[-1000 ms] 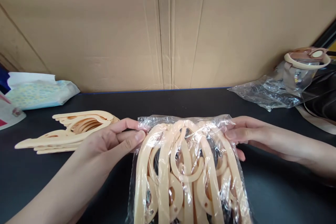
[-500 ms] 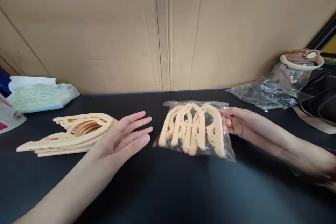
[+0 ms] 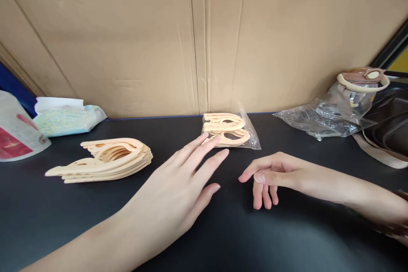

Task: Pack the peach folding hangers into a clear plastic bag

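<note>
Beige folded travel hangers (image 3: 223, 126) lie inside a clear plastic bag (image 3: 253, 136) near the back of the black table. My left hand (image 3: 188, 178) is stretched toward that bag with fingers spread and holds nothing. Its fingertips overlap the bag's near edge in the view; whether they touch it I cannot tell. To the right, my right hand (image 3: 270, 176) hovers in front of the bag, fingers loosely bent and apart, with nothing in it. A stack of loose beige folding hangers (image 3: 111, 161) rests on the table left of my left hand.
A cardboard wall (image 3: 143, 51) closes off the table's back edge. At the left are a tissue pack (image 3: 70, 117) and a white-and-red package (image 3: 15, 131). Crumpled clear plastic (image 3: 318, 119), a bottle with a brown lid (image 3: 360, 85) and a black bag (image 3: 392, 123) occupy the right.
My right hand has let go of the bagged hangers, which now lie farther back and turned sideways. My left hand has moved right, toward the bag. The view has shifted slightly left.
</note>
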The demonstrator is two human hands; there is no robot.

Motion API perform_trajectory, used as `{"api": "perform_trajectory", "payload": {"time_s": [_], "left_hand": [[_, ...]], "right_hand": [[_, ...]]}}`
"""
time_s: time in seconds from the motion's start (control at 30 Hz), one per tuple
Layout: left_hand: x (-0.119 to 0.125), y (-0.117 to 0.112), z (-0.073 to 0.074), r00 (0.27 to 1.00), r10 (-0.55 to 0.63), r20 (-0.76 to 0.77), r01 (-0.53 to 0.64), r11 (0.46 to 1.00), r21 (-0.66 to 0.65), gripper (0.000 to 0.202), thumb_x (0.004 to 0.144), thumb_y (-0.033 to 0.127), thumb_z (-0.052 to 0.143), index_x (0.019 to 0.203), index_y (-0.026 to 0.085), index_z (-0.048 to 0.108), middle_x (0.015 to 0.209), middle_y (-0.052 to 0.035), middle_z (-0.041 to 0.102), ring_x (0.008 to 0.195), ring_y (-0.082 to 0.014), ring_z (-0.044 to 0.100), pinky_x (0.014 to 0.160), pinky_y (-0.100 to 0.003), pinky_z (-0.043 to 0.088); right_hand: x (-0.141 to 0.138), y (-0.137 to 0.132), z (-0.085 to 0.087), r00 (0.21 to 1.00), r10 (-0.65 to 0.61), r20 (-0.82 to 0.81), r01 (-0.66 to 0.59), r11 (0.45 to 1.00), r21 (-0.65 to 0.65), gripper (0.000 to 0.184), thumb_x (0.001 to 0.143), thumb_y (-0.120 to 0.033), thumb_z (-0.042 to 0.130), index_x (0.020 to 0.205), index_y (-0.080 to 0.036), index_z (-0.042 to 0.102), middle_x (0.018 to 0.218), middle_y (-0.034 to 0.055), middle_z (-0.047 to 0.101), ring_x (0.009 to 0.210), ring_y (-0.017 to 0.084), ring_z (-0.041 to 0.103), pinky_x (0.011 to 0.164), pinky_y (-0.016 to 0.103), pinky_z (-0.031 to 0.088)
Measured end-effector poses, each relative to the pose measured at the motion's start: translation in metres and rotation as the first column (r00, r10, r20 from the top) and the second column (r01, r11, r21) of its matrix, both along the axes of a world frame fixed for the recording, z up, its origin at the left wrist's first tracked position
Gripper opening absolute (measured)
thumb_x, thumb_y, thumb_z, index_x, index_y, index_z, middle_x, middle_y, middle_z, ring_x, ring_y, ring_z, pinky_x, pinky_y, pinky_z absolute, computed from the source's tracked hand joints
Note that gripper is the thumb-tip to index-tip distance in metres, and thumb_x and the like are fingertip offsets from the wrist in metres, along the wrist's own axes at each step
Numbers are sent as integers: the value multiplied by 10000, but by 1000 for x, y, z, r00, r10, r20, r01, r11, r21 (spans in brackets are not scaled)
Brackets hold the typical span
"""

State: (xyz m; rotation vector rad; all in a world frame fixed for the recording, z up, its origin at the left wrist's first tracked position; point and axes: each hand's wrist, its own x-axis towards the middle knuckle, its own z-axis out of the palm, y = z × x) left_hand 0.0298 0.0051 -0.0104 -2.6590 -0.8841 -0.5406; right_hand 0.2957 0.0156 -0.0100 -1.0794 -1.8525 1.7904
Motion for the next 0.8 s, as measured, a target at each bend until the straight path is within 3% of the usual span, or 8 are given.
{"api": "perform_trajectory", "payload": {"time_s": [0.13,0.27,0.33,0.4,0.47,0.53,0.63,0.8], "left_hand": [[39,25,11,993,21,-116,-20,1000,8,576,940,264,518,1481,139,365,1571,-157,341,1463,-337,258,1141,-486,343],[84,58,20,968,-89,-233,89,996,-12,665,922,303,578,1511,156,305,1620,-144,216,1501,-316,115,1190,-497,216],[101,72,22,944,-99,-314,90,995,-43,679,915,246,572,1521,169,276,1606,-134,266,1492,-293,178,1193,-481,210],[110,79,22,944,-48,-327,31,998,-56,635,902,174,541,1498,125,326,1494,-180,457,1400,-311,396,1133,-473,324],[110,79,20,948,21,-317,-45,997,-69,520,896,142,503,1409,67,457,1318,-219,603,1206,-342,592,1001,-476,456],[103,75,17,945,72,-318,-107,990,-91,412,902,147,487,1294,45,563,1245,-229,637,1098,-356,648,933,-483,496],[86,65,11,940,131,-314,-179,975,-129,405,947,233,467,1292,42,558,1349,-235,575,1227,-361,570,1011,-488,450],[57,62,3,920,237,-311,-308,930,-203,599,998,436,358,1450,44,384,1541,-217,366,1433,-325,333,1152,-478,292]], "right_hand": [[-2,-7,2,999,23,35,-26,997,71,394,936,-467,552,1146,-147,644,889,99,753,749,160,658,691,293,488],[-4,-10,0,994,62,86,-77,980,185,301,956,-351,513,1143,-164,656,883,65,729,775,153,638,717,285,489],[-5,-10,-2,992,82,99,-104,964,243,267,951,-251,486,1134,-166,660,855,45,718,746,135,618,725,271,486],[-4,-8,-3,990,103,97,-126,952,279,287,927,-169,465,1138,-159,660,833,32,710,716,122,600,720,259,478],[-2,-8,-3,986,122,110,-151,941,304,315,908,-136,453,1140,-157,665,826,24,707,712,118,588,695,244,459],[-1,-10,0,979,131,154,-178,922,344,321,901,-141,456,1133,-165,677,820,13,706,691,114,569,638,226,425],[-1,-16,6,967,115,229,-202,891,407,311,890,-151,482,1117,-174,694,818,0,700,697,110,573,609,211,397],[-1,-22,10,954,108,280,-230,862,452,262,915,-194,520,1104,-175,701,851,8,709,765,112,620,638,192,420]]}}
